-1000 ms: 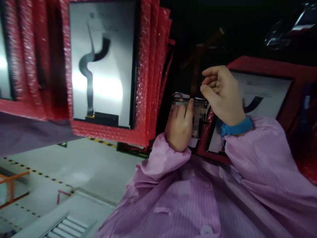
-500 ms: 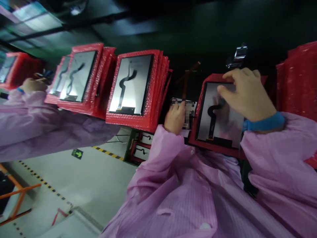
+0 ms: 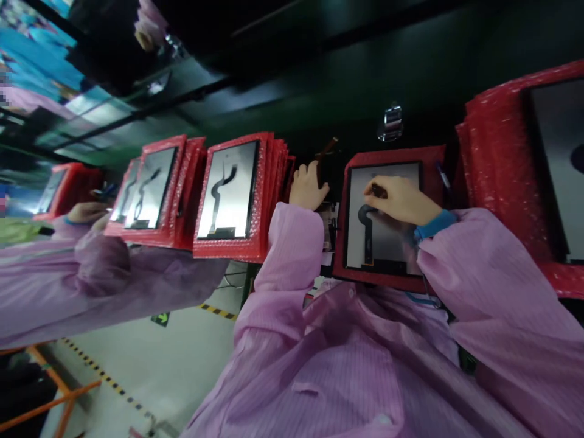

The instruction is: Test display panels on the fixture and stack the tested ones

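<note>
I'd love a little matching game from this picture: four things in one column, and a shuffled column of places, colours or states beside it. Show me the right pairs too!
Column one:
1. Right fingers
2. Left fingers
3. Wristband
4. Arrow sign

Column two:
A. On the pale floor
B. Outstretched, to the left of the grey panel
C. Blue
D. Curled, over the grey panel

Right pairs: 1-D, 2-B, 3-C, 4-A.

The left hand [image 3: 306, 190] is splayed, the right hand [image 3: 404, 199] curled inward.
</note>
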Action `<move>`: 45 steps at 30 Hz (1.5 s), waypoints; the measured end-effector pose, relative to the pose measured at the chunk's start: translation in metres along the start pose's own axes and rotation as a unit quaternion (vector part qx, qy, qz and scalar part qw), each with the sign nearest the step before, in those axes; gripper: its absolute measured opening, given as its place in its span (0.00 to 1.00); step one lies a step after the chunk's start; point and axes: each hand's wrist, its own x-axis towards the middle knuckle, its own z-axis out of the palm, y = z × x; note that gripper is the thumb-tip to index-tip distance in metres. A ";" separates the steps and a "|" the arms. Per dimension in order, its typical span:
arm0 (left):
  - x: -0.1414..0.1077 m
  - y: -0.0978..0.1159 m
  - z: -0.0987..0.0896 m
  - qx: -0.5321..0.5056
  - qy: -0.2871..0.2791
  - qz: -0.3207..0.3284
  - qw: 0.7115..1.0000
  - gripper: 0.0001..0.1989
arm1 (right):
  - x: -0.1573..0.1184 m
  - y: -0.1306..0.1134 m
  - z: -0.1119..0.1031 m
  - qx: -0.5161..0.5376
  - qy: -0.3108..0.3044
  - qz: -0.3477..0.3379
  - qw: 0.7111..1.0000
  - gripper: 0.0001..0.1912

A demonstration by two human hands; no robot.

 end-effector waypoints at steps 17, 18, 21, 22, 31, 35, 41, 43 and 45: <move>0.006 -0.041 0.007 -0.105 0.033 0.078 0.991 0.35 | -0.001 -0.005 0.012 0.111 -0.106 -0.091 0.984 0.16; 0.006 -0.042 0.008 -0.108 0.037 0.077 0.990 0.34 | 0.000 -0.006 0.011 0.106 -0.107 -0.083 0.985 0.15; 0.007 -0.044 0.008 -0.135 0.040 0.067 0.988 0.33 | 0.002 -0.006 0.010 0.112 -0.113 -0.067 0.985 0.13; 0.007 -0.043 0.009 -0.151 0.038 0.059 0.986 0.33 | 0.003 -0.005 0.010 0.120 -0.116 -0.066 0.984 0.12; 0.017 -0.048 0.021 -0.392 0.035 -0.024 0.919 0.24 | 0.002 -0.003 0.010 0.145 -0.130 -0.062 0.979 0.10; 0.026 -0.064 0.028 -0.449 0.050 0.023 0.892 0.21 | 0.000 -0.004 0.009 0.140 -0.143 -0.072 0.977 0.08; 0.025 -0.064 0.024 -0.432 0.027 0.074 0.899 0.28 | -0.002 -0.005 0.008 0.164 -0.130 -0.073 0.975 0.14; 0.024 -0.061 0.021 -0.424 0.029 0.086 0.901 0.28 | -0.001 -0.006 0.007 0.165 -0.128 -0.066 0.976 0.15; 0.024 -0.058 0.017 -0.445 0.026 0.107 0.889 0.29 | -0.001 -0.008 0.005 0.170 -0.134 -0.057 0.975 0.15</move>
